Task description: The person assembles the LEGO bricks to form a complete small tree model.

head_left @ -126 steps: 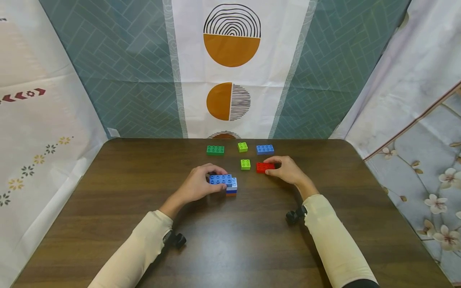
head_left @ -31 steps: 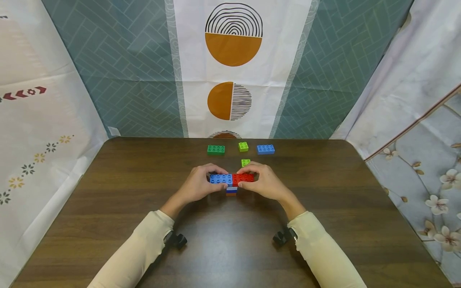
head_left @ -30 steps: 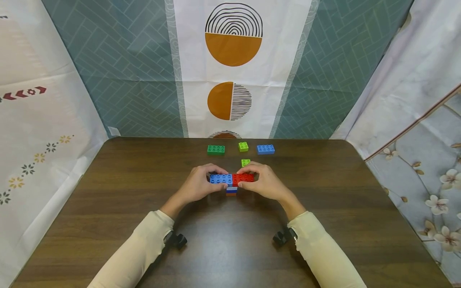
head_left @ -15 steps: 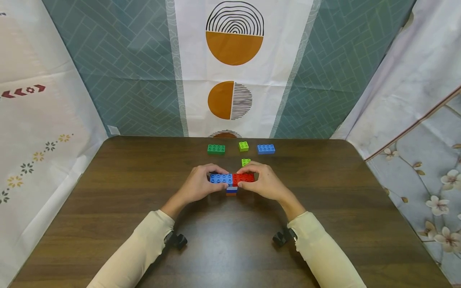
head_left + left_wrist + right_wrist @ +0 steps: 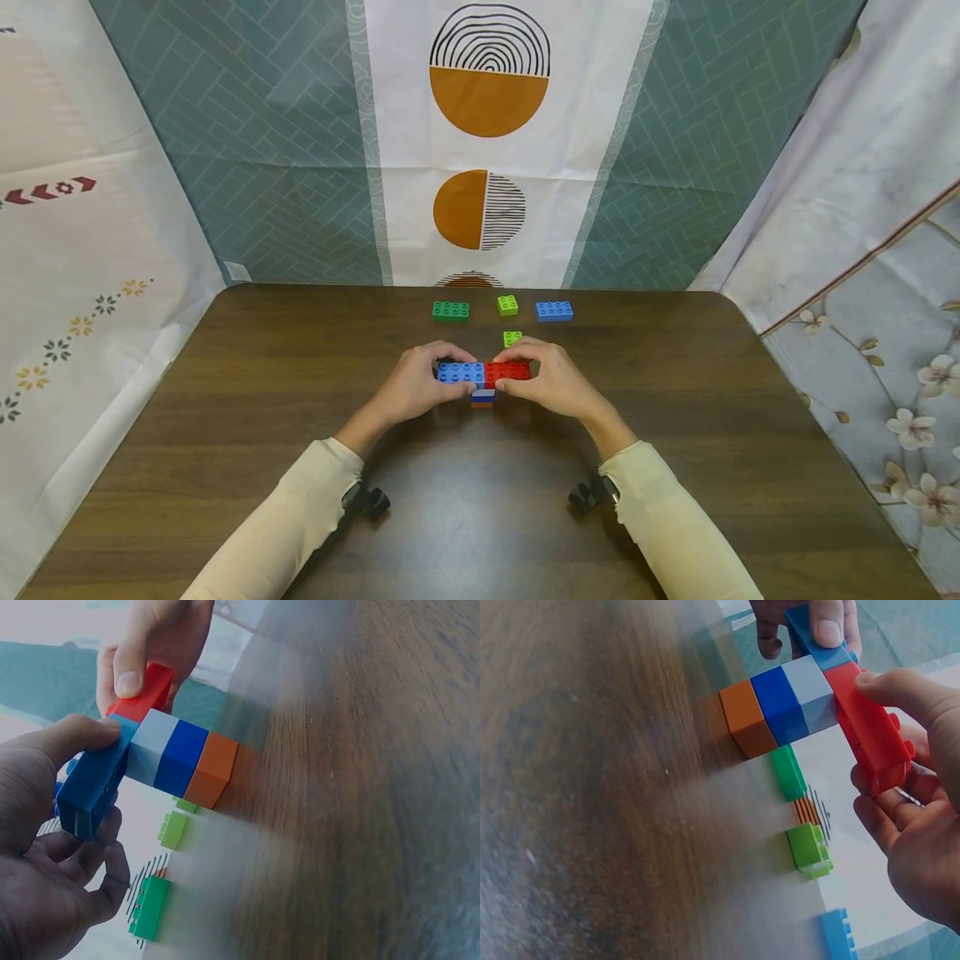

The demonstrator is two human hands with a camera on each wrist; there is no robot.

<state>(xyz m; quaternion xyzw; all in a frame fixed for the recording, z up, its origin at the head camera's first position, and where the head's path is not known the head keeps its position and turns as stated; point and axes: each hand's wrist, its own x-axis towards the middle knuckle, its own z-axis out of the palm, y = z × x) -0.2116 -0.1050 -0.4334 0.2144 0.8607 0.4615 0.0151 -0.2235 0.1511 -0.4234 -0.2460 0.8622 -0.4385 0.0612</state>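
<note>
A short tower stands mid-table: an orange brick [image 5: 212, 771] at the bottom, a dark blue brick [image 5: 181, 756] over it, a pale blue-white brick [image 5: 153, 746] on top. Across that top, two long bricks meet end to end, both overhanging. My left hand [image 5: 411, 383] pinches the blue brick [image 5: 460, 373] on the left between thumb and fingers. With thumb and fingers, my right hand [image 5: 553, 379] pinches the red brick [image 5: 512, 372] on the right. From the wrist views, the inner ends of both rest on the pale brick.
Behind the tower lies a lime brick [image 5: 512, 338], partly covered by my right hand. Farther back, near the table's [image 5: 300, 333] far edge, are a green brick [image 5: 450, 311], another lime brick [image 5: 507, 305] and a second blue brick [image 5: 554, 311].
Since the oldest frame, my right hand has brought the red brick leftward from the table onto the tower beside the blue one. Over the last second both hands stay still.
</note>
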